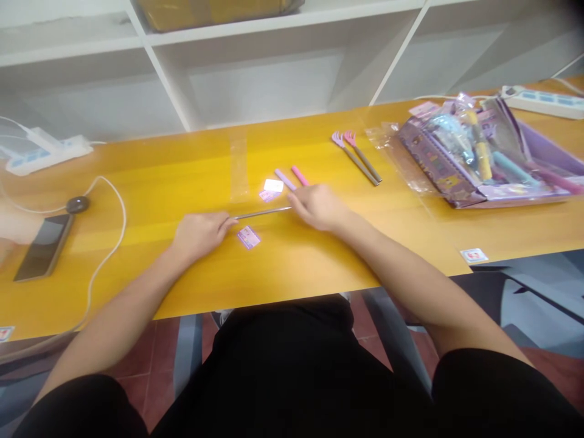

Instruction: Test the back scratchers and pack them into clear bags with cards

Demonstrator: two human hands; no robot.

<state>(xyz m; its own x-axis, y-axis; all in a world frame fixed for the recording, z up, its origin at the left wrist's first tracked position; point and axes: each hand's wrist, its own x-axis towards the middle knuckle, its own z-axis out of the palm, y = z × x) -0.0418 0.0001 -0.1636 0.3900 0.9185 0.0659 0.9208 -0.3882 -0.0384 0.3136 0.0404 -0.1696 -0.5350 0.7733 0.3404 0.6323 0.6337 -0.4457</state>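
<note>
Head view: you sit at a yellow table (pixel 310 261) that runs against a white shelf unit (pixel 274 24), with a yellow package (pixel 219 12) in an upper compartment and red tiles (pixel 134 389) on the floor below. At the table's left, a power strip (pixel 68 152) lies by the shelves, and a white cable (pixel 123 222) loops near a phone (pixel 44 249); a blurred hand of another person (pixel 18 226) is beside that phone. At the right, a purple box (pixel 438 159) holds wrapped items, with a second power strip (pixel 547 102) behind it. Two claw-ended rods (pixel 360 159) lie side by side between the box and your hands

Both your forearms reach forward and inward over the table. Your left hand (pixel 201 236) grasps one end of a metal rod (pixel 262 213), thumb and fingers pinched together on it; your right hand (pixel 317 207) is closed round the other end, back of the hand upward. The rod stretches nearly level between them, in front of you. A printed card (pixel 249 238) lies just on your side of it, while a purple tube (pixel 285 179) and a pink tube (pixel 300 176) lie just beyond your right hand, which hides their near ends
</note>
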